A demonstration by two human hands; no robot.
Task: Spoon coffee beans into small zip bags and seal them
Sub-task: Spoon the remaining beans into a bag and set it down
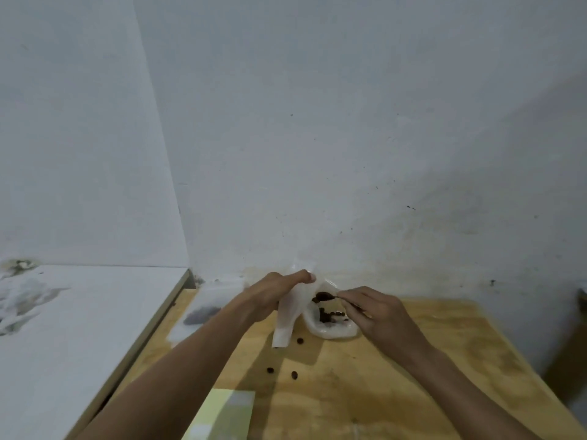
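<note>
Both bare forearms reach forward from the lower edge of the head view and converge toward the centre. Left hand (pixel 273 296): raised, back toward the camera, fingers curled and thumb extended upward, pinching a small zip bag (pixel 287 315). Right hand (pixel 378 312): palm down, knuckles uppermost, fingers curled to pinch the handle of a spoon (pixel 327 296) pointing toward the left hand.

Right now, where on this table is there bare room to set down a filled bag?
Bare wood on the table right of the right hand. Crowded: middle, around the bags, loose beans, and front-left by the yellow pad.
</note>
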